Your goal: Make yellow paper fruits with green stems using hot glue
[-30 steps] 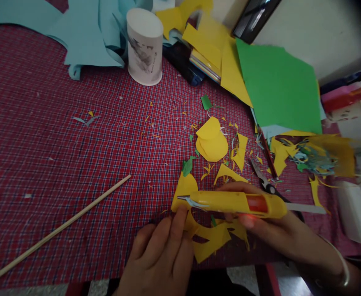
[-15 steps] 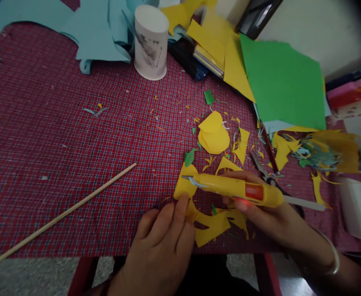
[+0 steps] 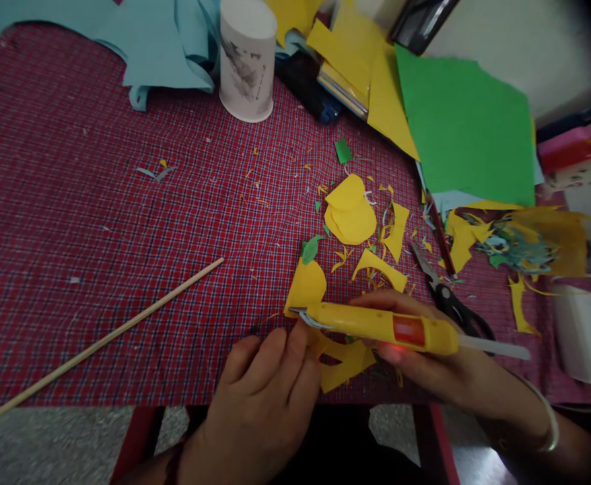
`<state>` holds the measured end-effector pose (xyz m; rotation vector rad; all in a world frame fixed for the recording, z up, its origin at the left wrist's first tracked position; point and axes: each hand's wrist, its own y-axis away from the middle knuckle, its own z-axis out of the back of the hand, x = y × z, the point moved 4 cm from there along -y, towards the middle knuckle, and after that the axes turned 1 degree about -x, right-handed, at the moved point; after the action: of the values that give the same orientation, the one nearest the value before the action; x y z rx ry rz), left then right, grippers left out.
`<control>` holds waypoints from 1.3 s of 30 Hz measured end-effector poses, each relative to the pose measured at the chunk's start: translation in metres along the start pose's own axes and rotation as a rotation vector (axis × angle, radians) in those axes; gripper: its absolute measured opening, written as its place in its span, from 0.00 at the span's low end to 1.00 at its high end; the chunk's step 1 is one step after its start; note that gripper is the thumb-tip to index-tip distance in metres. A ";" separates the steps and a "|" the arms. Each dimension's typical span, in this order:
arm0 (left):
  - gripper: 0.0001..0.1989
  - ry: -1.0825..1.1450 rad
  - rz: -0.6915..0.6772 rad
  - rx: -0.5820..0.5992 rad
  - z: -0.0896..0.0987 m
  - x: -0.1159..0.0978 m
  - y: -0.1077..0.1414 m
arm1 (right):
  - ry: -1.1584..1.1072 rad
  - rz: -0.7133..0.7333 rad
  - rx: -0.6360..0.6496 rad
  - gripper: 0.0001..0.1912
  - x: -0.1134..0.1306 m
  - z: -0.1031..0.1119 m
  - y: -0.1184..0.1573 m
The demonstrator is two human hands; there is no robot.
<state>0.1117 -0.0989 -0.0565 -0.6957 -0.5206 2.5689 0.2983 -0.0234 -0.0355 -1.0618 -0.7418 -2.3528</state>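
Observation:
My right hand point(image 3: 427, 350) is wrapped around a yellow hot glue gun point(image 3: 356, 322), with a glue stick point(image 3: 495, 347) sticking out of its back end. The gun's metal nozzle points left, over the lower edge of a yellow paper piece point(image 3: 305, 286) with a rounded side. At that same edge, my left hand point(image 3: 270, 397) holds the piece down with bent, close-set fingers; the fingertips are partly hidden by the nozzle. A small green paper leaf point(image 3: 312, 250) lies at the top of the piece. Cut yellow paper scraps point(image 3: 349, 367) lie beneath the gun.
Rounded yellow cutouts point(image 3: 351, 219) lie ahead, with black-handled scissors point(image 3: 447, 296) to the right. A wooden stick point(image 3: 108, 340) lies on the left of the checked tablecloth point(image 3: 63, 222). Farther back are a paper cup point(image 3: 248, 67), blue sheets point(image 3: 159, 50) and a green sheet point(image 3: 470, 128).
The glue gun's nozzle has moved slightly down and left, from the middle of the yellow paper piece to its lower edge. My left hand stays nearly in place. The view has tilted a little.

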 end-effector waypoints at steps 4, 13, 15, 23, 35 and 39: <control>0.14 0.001 -0.001 0.012 0.000 0.000 0.001 | 0.005 0.003 0.006 0.20 -0.001 -0.001 0.001; 0.13 -0.008 -0.010 0.002 -0.001 0.001 0.002 | 0.045 -0.011 -0.022 0.20 -0.005 0.000 0.003; 0.14 -0.002 -0.010 0.015 -0.001 0.001 0.002 | 0.066 -0.027 -0.052 0.19 -0.007 0.003 0.005; 0.14 0.002 0.000 0.000 0.001 0.001 0.000 | 0.040 -0.011 -0.010 0.19 -0.001 0.001 0.005; 0.13 0.007 0.004 0.017 0.000 0.001 0.001 | -0.001 0.002 -0.003 0.20 0.004 0.000 0.000; 0.12 0.004 0.003 0.008 0.001 0.001 0.001 | -0.006 -0.009 -0.012 0.20 0.003 -0.001 0.000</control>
<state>0.1097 -0.0992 -0.0563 -0.6994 -0.5084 2.5710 0.2957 -0.0240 -0.0333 -1.0728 -0.7363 -2.3657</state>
